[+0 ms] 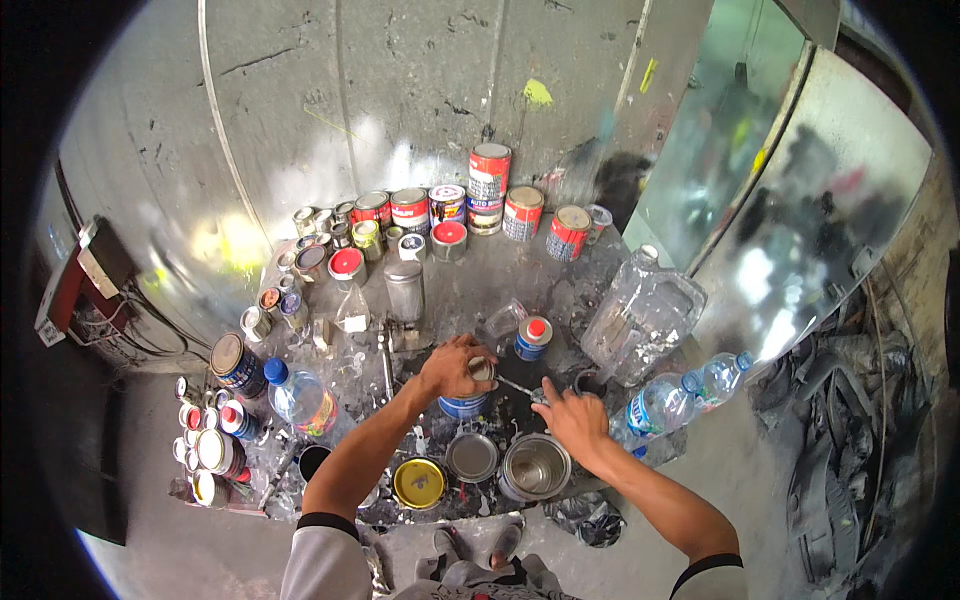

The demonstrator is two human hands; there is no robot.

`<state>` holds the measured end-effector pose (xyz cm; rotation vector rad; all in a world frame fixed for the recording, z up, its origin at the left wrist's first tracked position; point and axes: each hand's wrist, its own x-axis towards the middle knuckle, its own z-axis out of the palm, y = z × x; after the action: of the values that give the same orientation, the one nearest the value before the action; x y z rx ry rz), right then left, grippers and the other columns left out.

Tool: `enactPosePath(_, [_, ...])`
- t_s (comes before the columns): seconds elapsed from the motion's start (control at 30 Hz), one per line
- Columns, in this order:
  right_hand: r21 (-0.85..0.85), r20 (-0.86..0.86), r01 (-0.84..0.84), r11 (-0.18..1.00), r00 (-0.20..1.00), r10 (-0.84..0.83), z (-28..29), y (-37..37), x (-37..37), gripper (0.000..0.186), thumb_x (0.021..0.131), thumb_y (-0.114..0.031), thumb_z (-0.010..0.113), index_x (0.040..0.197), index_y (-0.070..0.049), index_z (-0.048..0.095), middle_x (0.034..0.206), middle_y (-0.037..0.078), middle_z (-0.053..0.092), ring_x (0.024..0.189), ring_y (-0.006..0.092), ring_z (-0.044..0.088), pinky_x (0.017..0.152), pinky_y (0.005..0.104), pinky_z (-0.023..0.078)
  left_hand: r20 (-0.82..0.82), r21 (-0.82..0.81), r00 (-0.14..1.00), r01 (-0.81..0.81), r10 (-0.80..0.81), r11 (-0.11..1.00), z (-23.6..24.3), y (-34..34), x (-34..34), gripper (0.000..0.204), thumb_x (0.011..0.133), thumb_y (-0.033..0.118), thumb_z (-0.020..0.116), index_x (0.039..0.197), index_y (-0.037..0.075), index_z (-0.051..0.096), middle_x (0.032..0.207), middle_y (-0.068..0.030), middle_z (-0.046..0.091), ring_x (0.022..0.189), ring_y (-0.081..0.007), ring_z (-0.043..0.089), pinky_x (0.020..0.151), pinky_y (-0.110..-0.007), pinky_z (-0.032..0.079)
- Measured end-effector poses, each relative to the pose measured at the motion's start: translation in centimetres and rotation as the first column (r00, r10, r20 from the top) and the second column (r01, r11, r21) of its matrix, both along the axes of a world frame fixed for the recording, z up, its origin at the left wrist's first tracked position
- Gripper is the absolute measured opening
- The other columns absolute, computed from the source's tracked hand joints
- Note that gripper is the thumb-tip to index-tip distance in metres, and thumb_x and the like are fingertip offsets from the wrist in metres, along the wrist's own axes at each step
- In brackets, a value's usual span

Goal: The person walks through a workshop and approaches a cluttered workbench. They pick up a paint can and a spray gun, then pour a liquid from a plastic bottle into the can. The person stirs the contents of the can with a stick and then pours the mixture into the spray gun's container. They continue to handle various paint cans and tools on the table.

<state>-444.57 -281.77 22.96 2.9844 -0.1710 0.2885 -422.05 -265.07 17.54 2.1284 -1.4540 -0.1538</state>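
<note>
My left hand [458, 368] is closed over the top of a blue paint can [463, 407] and steadies it on the table. My right hand [574, 420] grips a thin metal prying tool [516, 387], its index finger stretched along it. The tool's tip meets the can's rim beside my left fingers; how far it sits under the lid cannot be made out. Just beyond stands a small blue can with a red cap [535, 338]. Nearer to me are an open, silvery tin [535, 468], a round grey lid [472, 457] and a yellow-topped tin [419, 483].
Several paint cans, among them a red one [523, 214], line the back of the paint-stained table [470, 290]. More tins crowd the left edge near a clear bottle with a blue cap [299, 398]. At right stand a large clear jug [642, 318] and water bottles [660, 404].
</note>
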Motion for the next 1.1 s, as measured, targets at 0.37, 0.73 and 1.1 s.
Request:
enactPosePath(0.37, [0.764, -0.284, 0.248, 0.595, 0.958, -0.034, 0.3, -2.6, 0.3, 0.046, 0.093, -0.047, 0.057, 0.102, -0.005, 0.072, 0.070, 0.021, 0.066, 0.066, 0.0359, 0.067, 0.060, 0.0419, 0.050, -0.053, 0.004, 0.995, 0.082, -0.081, 0.997, 1.8, -0.3, -0.5, 0.053, 0.066, 0.043, 0.076, 0.114, 0.021, 0.070, 0.115, -0.0155, 0.061, 0.114, -0.0353, 0.054, 0.099, -0.044, 0.043])
enactPosePath(0.73, [0.147, 0.040, 0.040, 0.988, 0.998, -0.046, -0.3, -1.1, 0.2, 0.053, 0.092, -0.047, 0.056, 0.129, -0.010, 0.060, 0.070, 0.015, 0.066, 0.062, 0.0333, 0.066, 0.058, 0.0439, 0.052, -0.033, 0.214, 0.859, -0.493, 0.511, 0.843, 2.0, -1.4, -5.5, 0.094, 0.068, 0.056, 0.075, 0.141, 0.008, 0.041, 0.140, -0.0256, 0.040, 0.132, -0.0451, 0.036, 0.100, -0.059, 0.039])
enactPosePath(1.1, [0.402, -0.082, 0.056, 0.914, 0.996, -0.025, 1.2, -1.3, -1.5, 0.048, 0.093, -0.047, 0.055, 0.119, -0.008, 0.067, 0.079, 0.018, 0.069, 0.069, 0.0342, 0.068, 0.064, 0.0451, 0.052, 0.052, 0.039, 0.998, -0.023, 0.021, 0.999, 1.3, -0.6, -2.1, 0.075, 0.061, 0.042, 0.080, 0.128, 0.018, 0.058, 0.133, -0.0177, 0.050, 0.123, -0.0401, 0.046, 0.101, -0.054, 0.039])
